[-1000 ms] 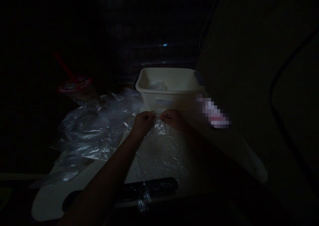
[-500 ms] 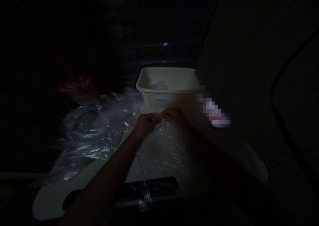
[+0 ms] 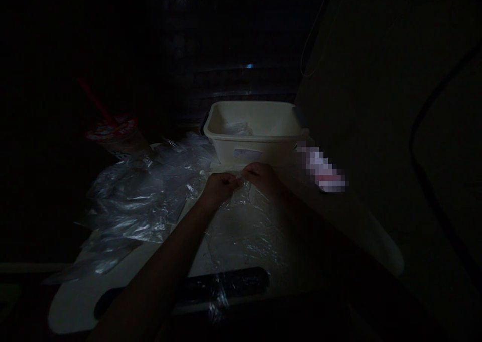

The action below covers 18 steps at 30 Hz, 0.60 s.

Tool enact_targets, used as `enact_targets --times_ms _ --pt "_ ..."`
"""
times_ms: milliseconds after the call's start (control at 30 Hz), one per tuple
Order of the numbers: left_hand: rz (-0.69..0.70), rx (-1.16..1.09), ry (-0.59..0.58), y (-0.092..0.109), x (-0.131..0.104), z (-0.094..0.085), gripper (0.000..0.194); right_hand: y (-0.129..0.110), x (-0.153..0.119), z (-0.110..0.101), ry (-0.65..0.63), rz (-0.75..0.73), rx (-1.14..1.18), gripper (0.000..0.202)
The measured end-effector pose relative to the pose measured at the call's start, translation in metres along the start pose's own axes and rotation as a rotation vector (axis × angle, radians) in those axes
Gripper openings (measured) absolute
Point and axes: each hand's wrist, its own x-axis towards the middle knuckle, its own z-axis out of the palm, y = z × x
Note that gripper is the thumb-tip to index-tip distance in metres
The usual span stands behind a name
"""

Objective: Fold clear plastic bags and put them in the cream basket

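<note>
A clear plastic bag lies spread over the white table, its near end trailing across the dark slot at the front edge. My left hand pinches the bag's far edge between thumb and fingers. Right beside it, my right hand is closed on the same edge, the fingertips of both hands almost meeting. Left of my forearm a loose pile of clear plastic bags covers part of the table. The scene is very dark, and fine details at the fingertips are hard to make out.
Behind my hands stands a cream plastic tub with some clear plastic inside. At the back left is a drink cup with a red straw. To the right lies a blurred-out pinkish item. A dark cable hangs at far right.
Almost nothing differs. Both hands stay at the bag's far edge, with only a slight shift of the fingers.
</note>
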Motion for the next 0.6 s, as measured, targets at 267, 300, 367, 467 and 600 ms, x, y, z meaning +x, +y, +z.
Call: enact_targets --times_ms 267,300,367,467,600 --pt "-0.006 0.006 0.005 -0.0015 -0.0009 0.0016 0.018 -0.0017 0.0015 -0.0054 0.069 0.033 0.012 0.020" --pt "-0.005 0.002 0.007 -0.0016 -0.0008 0.0017 0.018 -0.0017 0.0013 -0.0054 0.060 0.028 0.006 0.019" --pt "-0.003 -0.005 0.009 -0.0017 -0.0004 0.0016 0.017 -0.0017 0.0005 -0.0039 0.017 0.028 0.010 0.013" --pt "-0.001 -0.008 0.008 -0.0018 0.0003 0.0011 0.015 -0.0024 -0.0010 -0.0002 -0.023 0.036 0.018 0.008" --pt "0.001 -0.006 0.006 -0.0022 0.0007 0.0012 0.016 -0.0037 -0.0001 -0.0018 0.060 0.047 -0.027 0.011"
